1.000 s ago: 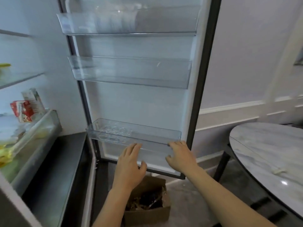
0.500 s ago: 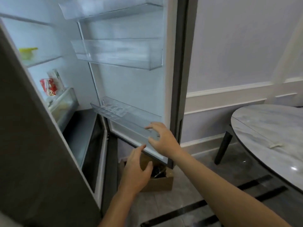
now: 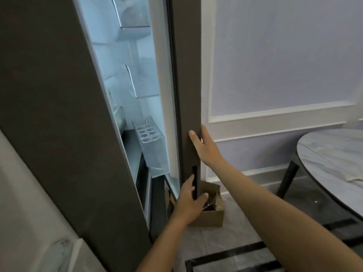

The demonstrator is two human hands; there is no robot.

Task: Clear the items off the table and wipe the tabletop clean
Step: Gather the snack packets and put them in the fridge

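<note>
The left hand (image 3: 189, 197) lies flat on the door (image 3: 188, 75) edge by its handle slot. The right hand (image 3: 204, 148) presses higher up, fingers straight, and neither hand grasps anything. The door has swung from wide open to nearly shut, so stowing looks done; the table (image 3: 324, 150), far right, awaits wiping.

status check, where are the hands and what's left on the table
Flat on fridge door edge: left hand low, right hand above. Door ajar, narrow gap. Pale scrap on table. Behind door, box on floor.
</note>
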